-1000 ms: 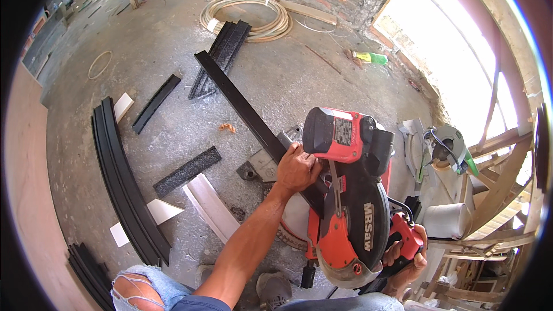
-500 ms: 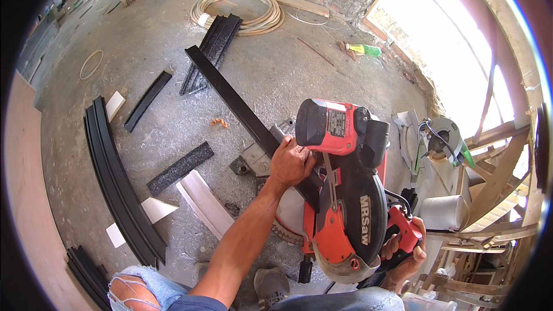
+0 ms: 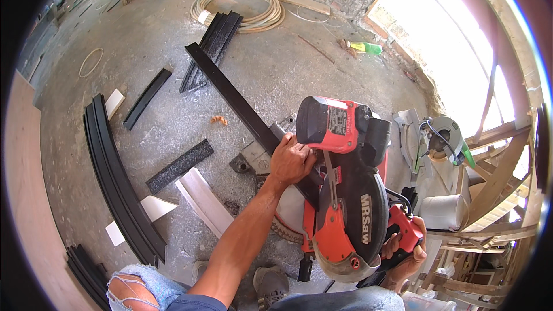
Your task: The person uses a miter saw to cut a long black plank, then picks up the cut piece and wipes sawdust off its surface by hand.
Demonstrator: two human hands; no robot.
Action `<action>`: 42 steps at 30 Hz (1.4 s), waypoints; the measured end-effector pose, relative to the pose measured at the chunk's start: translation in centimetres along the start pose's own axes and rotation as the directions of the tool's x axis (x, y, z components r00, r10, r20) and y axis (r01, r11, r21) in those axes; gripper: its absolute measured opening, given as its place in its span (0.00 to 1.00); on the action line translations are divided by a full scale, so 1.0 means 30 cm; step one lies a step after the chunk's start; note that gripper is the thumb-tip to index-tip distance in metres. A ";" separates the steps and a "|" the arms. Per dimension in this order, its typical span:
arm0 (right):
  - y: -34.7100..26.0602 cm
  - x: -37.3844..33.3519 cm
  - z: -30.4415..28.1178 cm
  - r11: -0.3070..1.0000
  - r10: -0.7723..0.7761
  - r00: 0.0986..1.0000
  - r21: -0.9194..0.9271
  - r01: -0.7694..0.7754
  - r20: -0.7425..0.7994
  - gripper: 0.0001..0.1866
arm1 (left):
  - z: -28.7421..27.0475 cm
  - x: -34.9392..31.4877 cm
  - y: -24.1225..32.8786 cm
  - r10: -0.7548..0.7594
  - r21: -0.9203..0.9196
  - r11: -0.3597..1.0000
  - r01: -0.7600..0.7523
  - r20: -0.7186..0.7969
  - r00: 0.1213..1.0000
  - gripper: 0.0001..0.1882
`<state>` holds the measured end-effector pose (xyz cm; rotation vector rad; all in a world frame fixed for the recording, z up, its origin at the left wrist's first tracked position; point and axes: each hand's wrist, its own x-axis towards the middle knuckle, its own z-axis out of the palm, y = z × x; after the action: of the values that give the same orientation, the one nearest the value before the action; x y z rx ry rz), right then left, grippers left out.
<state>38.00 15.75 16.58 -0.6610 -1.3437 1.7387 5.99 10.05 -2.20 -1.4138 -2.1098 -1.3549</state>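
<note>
A red and black miter saw [image 3: 364, 213] stands on the floor before me, its motor housing toward the far side. My right hand [image 3: 408, 253] is wrapped round the saw's red handle [image 3: 410, 229]. Across the saw's base lies a long black molding strip [image 3: 230, 95], reaching away to the far left. My left hand [image 3: 291, 163] grips this strip close to the saw, fingers curled over it. The saw's head and guard hide the strip's near end and most of the blade.
Black molding lengths [image 3: 118, 178], a white molding piece [image 3: 203, 200] and a short speckled black offcut [image 3: 180, 166] lie on the floor to the left. Farther off is a coiled hose [image 3: 271, 18]. A second saw [image 3: 440, 141] and a wooden frame [image 3: 489, 178] stand at the right.
</note>
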 end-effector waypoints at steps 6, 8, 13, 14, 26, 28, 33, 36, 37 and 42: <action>-0.014 0.004 0.006 1.000 0.000 1.000 -0.010 0.000 0.011 0.39 | 0.011 0.006 0.004 0.004 0.011 1.000 -0.004 -0.015 1.000 0.11; -0.001 0.001 -0.005 1.000 0.010 1.000 -0.001 -0.010 0.012 0.39 | 0.004 -0.004 -0.003 -0.011 0.016 1.000 0.011 0.018 1.000 0.11; -0.011 0.003 0.006 1.000 0.013 1.000 -0.006 -0.013 0.016 0.39 | -0.001 0.000 0.004 -0.017 0.009 1.000 0.017 0.022 1.000 0.11; -0.013 0.003 0.005 1.000 0.013 1.000 -0.008 -0.013 0.022 0.39 | -0.003 0.002 0.008 -0.025 0.006 1.000 0.025 0.041 0.999 0.10; -0.012 0.002 -0.015 1.000 0.016 0.999 0.019 -0.017 0.041 0.38 | -0.007 0.007 0.012 -0.036 0.031 0.999 0.034 0.076 0.996 0.08; -0.011 0.001 -0.019 0.998 0.017 0.999 0.060 -0.020 0.052 0.37 | -0.006 0.007 0.013 -0.042 0.031 0.999 0.039 0.071 0.997 0.08; -0.005 0.002 0.003 0.999 0.037 0.999 0.012 -0.038 0.009 0.38 | -0.014 0.000 0.004 -0.037 0.033 0.999 0.036 0.045 0.998 0.07; -0.017 0.004 0.013 1.000 0.031 1.000 0.001 -0.031 0.002 0.38 | -0.009 0.006 0.009 -0.036 0.022 0.999 0.035 0.046 0.998 0.08; -0.020 0.005 0.017 1.000 0.029 1.000 -0.001 -0.029 0.002 0.38 | -0.006 0.004 0.007 -0.038 0.031 0.999 0.036 0.067 0.997 0.08; -0.010 0.001 0.006 1.000 0.012 1.000 0.011 -0.012 0.026 0.37 | -0.014 0.010 0.015 -0.041 0.043 0.998 0.037 0.083 0.996 0.08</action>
<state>37.92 15.72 16.92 -0.6437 -1.3487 1.7688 6.10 9.92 -1.51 -1.4442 -2.2163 -1.2791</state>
